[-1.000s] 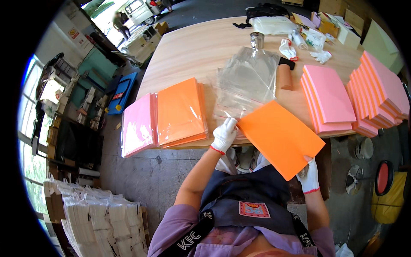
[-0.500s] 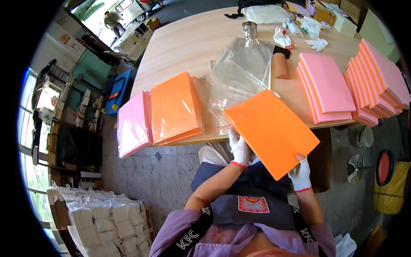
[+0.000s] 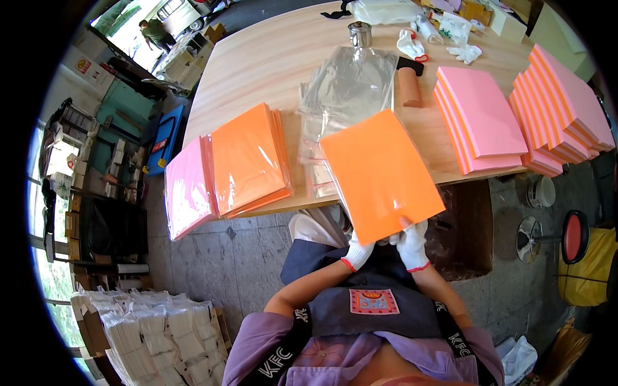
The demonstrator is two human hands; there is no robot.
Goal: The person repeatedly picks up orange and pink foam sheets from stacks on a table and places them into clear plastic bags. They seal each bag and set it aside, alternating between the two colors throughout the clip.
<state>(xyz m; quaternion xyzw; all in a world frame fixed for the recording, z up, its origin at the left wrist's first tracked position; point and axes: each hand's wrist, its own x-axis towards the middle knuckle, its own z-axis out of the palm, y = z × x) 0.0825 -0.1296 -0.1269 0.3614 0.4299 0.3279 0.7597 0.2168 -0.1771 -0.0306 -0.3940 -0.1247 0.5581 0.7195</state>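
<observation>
Tilted over the table's near edge is an orange pack of sheets [image 3: 380, 174], with clear film showing along its left edge. My right hand [image 3: 411, 244], in a white glove, grips its lower edge with the bare thumb tip on top. Under the lower left corner is my gloved left hand [image 3: 358, 253], closed on the pack, its fingers mostly hidden. Just beyond lie clear plastic bags [image 3: 351, 80] in a loose pile. To the left, bagged orange packs [image 3: 251, 161] partly overlap a bagged pink pack [image 3: 188, 186].
Pink and orange stacks [image 3: 483, 119] stand on the right of the wooden table [image 3: 257, 64], beside a taller staggered stack [image 3: 560, 106]. A brown cylinder [image 3: 409, 87], a metal canister [image 3: 360, 34] and loose white gloves [image 3: 465, 53] lie farther back. A person [image 3: 156, 35] stands outside.
The orange pack has swung more upright and moved left. My right hand has come left and inward along its lower edge, closer to my left hand. The view has shifted slightly.
</observation>
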